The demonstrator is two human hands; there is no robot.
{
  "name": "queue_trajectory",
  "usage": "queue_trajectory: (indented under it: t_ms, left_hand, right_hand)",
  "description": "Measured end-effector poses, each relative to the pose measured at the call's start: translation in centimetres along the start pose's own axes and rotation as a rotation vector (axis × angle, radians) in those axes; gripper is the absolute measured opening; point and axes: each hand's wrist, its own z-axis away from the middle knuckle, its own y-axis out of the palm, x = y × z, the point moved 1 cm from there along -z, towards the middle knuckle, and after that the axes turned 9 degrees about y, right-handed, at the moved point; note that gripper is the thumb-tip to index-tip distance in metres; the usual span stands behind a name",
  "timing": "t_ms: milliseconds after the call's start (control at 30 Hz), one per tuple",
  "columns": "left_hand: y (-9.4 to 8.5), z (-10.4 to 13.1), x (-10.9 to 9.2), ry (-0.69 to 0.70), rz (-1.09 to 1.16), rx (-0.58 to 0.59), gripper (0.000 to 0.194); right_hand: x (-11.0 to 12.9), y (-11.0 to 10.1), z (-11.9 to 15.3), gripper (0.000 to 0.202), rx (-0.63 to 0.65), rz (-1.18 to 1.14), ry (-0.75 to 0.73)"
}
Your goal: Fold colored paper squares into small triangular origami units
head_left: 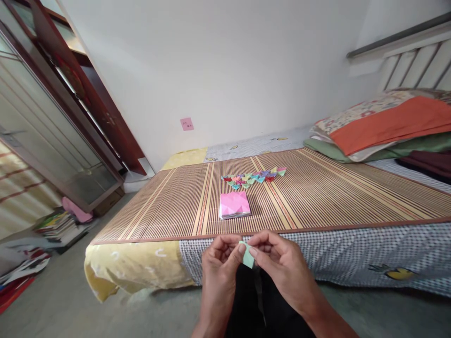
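Note:
My left hand (219, 263) and my right hand (282, 265) meet in front of the bed's near edge, both pinching a small folded piece of light green paper (247, 256) between fingertips. Beyond them, on the striped bamboo mat (317, 192), lies a stack of pink square paper (234, 205). Farther back on the mat sits a cluster of several small folded paper pieces (253, 177) in mixed colours.
The bed (352, 253) has a checked sheet and a yellow cover at its left corner. Pillows and folded bedding (384, 124) lie at the right rear. A wooden cabinet (52, 117) and piled books (58, 225) stand on the floor at left.

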Motion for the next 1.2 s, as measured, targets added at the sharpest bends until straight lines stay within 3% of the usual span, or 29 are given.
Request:
queue_trajectory:
  t_ms: [200,367,500,767,1200]
  left_hand:
    - [0.4,0.1,0.3,0.027,0.028,-0.043,0.03]
    - [-0.1,-0.3,0.2,0.029,0.037,-0.063,0.029]
    - [-0.6,-0.5,0.1,-0.002,-0.005,-0.043,0.023]
    - [-2.0,-0.9,-0.9,0.033,-0.018,0.206,0.023]
    - [-1.8,-0.9,-1.6,0.218,-0.163,0.186,0.009]
  right_hand:
    - [-0.7,0.0,-0.4,0.024,-0.045,-0.104,0.007]
    - [0.0,-0.4,-0.1,0.011,0.075,0.042,-0.066]
    - [0.2,-0.6,0.0,0.007,0.081,0.157,-0.157]
    - [-0.2,-1.2,0.1,0.006,0.053,0.148,-0.184]
    - [0.6,-0.3,0.1,0.013,0.012,0.216,-0.286]
